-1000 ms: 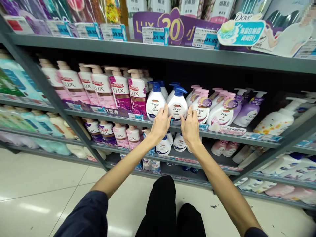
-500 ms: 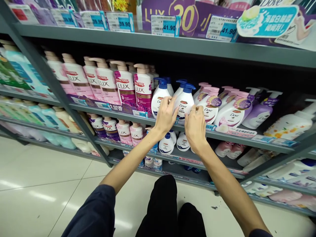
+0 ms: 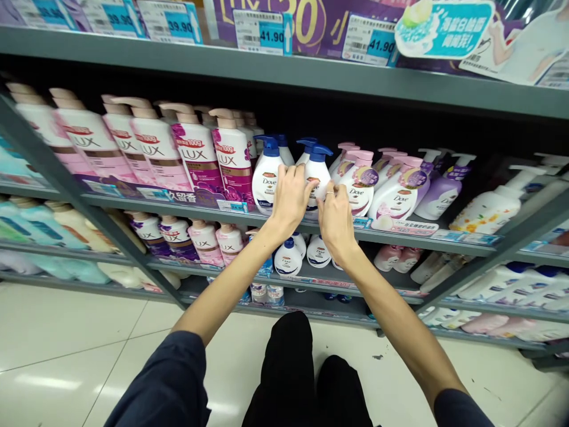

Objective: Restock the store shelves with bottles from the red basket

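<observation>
Both my hands are at a white Dove pump bottle point(image 3: 318, 169) with a blue pump head, on the middle shelf. My left hand point(image 3: 288, 197) is bent against its left side, with the thumb across its front. At its lower right, my right hand point(image 3: 336, 218) grips with curled fingers and a ring showing; the fingertips are partly hidden. The bottle stands upright, its lower front covered by my hands. A matching blue-pump bottle point(image 3: 265, 175) stands just left of my left hand. Right of my right hand is a white Dove bottle with a pink pump point(image 3: 359, 187).
Tall LUX pump bottles point(image 3: 191, 154) line the shelf to the left. Purple bottles point(image 3: 440, 193) and a floral bottle point(image 3: 491, 207) stand to the right. The upper shelf edge point(image 3: 200, 66) overhangs my hands. Smaller Dove bottles point(image 3: 288, 260) sit on the shelf below.
The view has shifted closer and to the right, so the shelves appear further left. My hands remain at the same blue-pump bottle, with little change in their grip.
</observation>
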The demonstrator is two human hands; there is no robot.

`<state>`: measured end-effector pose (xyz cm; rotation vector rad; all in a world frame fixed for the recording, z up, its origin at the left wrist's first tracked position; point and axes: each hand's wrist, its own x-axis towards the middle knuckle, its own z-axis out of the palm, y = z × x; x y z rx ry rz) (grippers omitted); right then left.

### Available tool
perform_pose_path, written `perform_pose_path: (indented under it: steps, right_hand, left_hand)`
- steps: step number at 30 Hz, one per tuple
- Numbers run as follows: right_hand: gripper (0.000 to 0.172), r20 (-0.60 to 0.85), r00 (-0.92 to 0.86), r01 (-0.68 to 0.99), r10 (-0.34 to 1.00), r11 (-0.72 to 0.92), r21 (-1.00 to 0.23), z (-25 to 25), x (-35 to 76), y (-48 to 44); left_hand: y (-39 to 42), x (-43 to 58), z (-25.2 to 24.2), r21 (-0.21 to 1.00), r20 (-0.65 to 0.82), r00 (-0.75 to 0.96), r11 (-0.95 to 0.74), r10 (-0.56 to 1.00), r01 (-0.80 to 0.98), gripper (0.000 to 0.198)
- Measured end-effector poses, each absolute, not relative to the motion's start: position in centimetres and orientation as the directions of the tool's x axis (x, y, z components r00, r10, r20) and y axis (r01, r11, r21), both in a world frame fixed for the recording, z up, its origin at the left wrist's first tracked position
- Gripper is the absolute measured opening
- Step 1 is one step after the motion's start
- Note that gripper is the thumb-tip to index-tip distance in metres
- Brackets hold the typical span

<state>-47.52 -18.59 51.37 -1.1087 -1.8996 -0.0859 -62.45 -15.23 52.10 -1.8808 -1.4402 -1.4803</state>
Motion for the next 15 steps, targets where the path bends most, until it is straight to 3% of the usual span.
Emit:
perform_pose_path:
  steps: [3, 6, 9, 12, 15]
  right_hand:
    - [0.053, 0.804, -0.198, 0.667, 0.560, 0.678, -0.308, 50.8, -45.3, -19.7]
    - [0.046, 0.858, -0.091, 0.633, 0.506, 0.694, -0.343, 50.8, -41.6, -20.0]
    - [0.050, 0.836, 0.012, 0.663, 0.549, 0.621, -0.418, 51.3, -38.5, -19.2]
    - [0.057, 0.806, -0.010, 0.710, 0.592, 0.572, -0.411, 51.4, -37.7, -17.9]
    - [0.063, 0.781, -0.025, 0.737, 0.625, 0.539, -0.407, 51.0, -38.3, -16.9]
  left_hand:
    - [-15.6, -62.9, 52.2, 0.292, 0.879, -0.061, -0.434, 0.473, 0.852, 0.054]
    - [-17.4, -62.4, 52.5, 0.273, 0.900, -0.045, -0.480, 0.433, 0.834, 0.055]
    - [-19.5, -60.2, 52.4, 0.235, 0.905, 0.033, -0.564, 0.423, 0.792, 0.043]
    - [-19.6, -57.3, 52.5, 0.230, 0.858, 0.119, -0.583, 0.499, 0.779, 0.035]
    - [-18.0, -55.3, 53.1, 0.261, 0.809, 0.115, -0.528, 0.576, 0.808, 0.042]
